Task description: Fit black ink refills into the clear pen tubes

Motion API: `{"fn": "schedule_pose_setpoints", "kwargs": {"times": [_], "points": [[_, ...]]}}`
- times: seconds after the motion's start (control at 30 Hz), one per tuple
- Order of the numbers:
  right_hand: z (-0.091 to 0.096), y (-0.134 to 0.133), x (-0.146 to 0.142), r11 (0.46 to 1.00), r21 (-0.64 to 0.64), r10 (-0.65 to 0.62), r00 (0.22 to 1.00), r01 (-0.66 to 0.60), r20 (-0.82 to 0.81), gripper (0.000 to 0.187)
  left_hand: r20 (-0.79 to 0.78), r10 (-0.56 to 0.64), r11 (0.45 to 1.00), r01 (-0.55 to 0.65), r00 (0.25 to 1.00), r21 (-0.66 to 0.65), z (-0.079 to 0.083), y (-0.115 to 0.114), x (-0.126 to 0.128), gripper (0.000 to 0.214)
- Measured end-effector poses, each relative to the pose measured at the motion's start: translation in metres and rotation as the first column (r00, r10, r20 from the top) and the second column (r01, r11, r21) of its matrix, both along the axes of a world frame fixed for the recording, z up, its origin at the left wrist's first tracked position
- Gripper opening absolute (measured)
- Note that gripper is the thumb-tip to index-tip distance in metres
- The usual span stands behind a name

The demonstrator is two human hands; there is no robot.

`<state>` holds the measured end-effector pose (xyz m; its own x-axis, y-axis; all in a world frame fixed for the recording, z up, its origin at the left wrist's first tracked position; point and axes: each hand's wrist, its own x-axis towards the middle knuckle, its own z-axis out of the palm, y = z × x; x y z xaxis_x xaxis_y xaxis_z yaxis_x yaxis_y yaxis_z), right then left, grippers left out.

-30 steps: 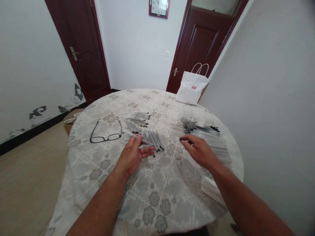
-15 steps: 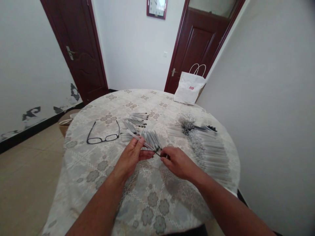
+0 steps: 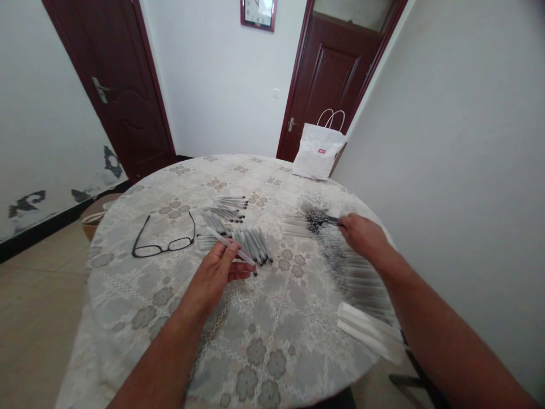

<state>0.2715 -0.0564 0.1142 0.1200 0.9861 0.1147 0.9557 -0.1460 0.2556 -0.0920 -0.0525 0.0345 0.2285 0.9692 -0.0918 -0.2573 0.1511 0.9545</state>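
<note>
My left hand (image 3: 219, 270) is closed around a slim translucent pen barrel (image 3: 218, 235), which slants down to the right above the table. Just behind it lies a group of similar pens with dark ends (image 3: 254, 245), and smaller groups (image 3: 230, 203) spread farther back. My right hand (image 3: 364, 234) reaches across to a bunch of thin dark sticks (image 3: 318, 219) that look like pen refills. Its fingers are pinched at the right end of that bunch; whether one stick is between them is hidden. Beneath and in front is a large pile of clear barrels (image 3: 361, 275).
Black-framed glasses (image 3: 164, 248) lie on the left of the round table with its patterned cloth (image 3: 162, 341). A white paper bag (image 3: 317, 152) stands at the back right. A white folded or ridged piece (image 3: 368, 332) sits at the right front edge.
My right hand has left the barrel in my left hand and moved right to the dark sticks. My left hand still holds its barrel. The view has shifted slightly to the right.
</note>
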Motion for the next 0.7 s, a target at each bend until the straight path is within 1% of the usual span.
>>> {"fn": "schedule_pose_setpoints", "kwargs": {"times": [0.07,0.13,0.2,0.3,0.4,0.53,0.63,0.7], "points": [[0.003,0.015,0.029,0.998,-0.004,-0.057,0.997,0.057,0.049,0.034,-0.042,-0.052,0.999,0.052,0.998,0.010,-0.001,-0.001,-0.001,0.040],[0.001,0.026,0.051,0.996,-0.028,-0.083,0.993,0.085,0.078,0.035,-0.085,-0.092,0.995,0.094,0.992,0.023,-0.003,-0.001,-0.002,0.041],[-0.004,0.034,0.067,0.993,-0.059,-0.094,0.992,0.100,0.088,0.036,-0.103,-0.118,0.992,0.121,0.988,0.028,-0.006,0.000,-0.003,0.042],[-0.015,0.039,0.078,0.990,-0.091,-0.104,0.991,0.112,0.088,0.036,-0.072,-0.149,0.989,0.150,0.986,0.012,-0.007,0.000,-0.004,0.040],[-0.022,0.038,0.081,0.989,-0.086,-0.114,0.989,0.121,0.091,0.035,-0.043,-0.155,0.988,0.155,0.987,0.001,-0.006,0.000,-0.004,0.038],[-0.021,0.033,0.076,0.991,-0.036,-0.122,0.987,0.126,0.106,0.034,-0.046,-0.166,0.986,0.166,0.985,-0.009,-0.004,-0.002,-0.004,0.038],[-0.017,0.027,0.060,0.994,0.043,-0.104,0.990,0.100,0.100,0.033,-0.017,-0.158,0.987,0.157,0.987,-0.013,-0.004,-0.003,-0.003,0.038],[-0.014,0.020,0.039,0.994,0.105,-0.033,0.999,0.029,0.036,0.031,-0.026,-0.144,0.989,0.144,0.989,-0.013,-0.003,-0.004,-0.002,0.038]]}}
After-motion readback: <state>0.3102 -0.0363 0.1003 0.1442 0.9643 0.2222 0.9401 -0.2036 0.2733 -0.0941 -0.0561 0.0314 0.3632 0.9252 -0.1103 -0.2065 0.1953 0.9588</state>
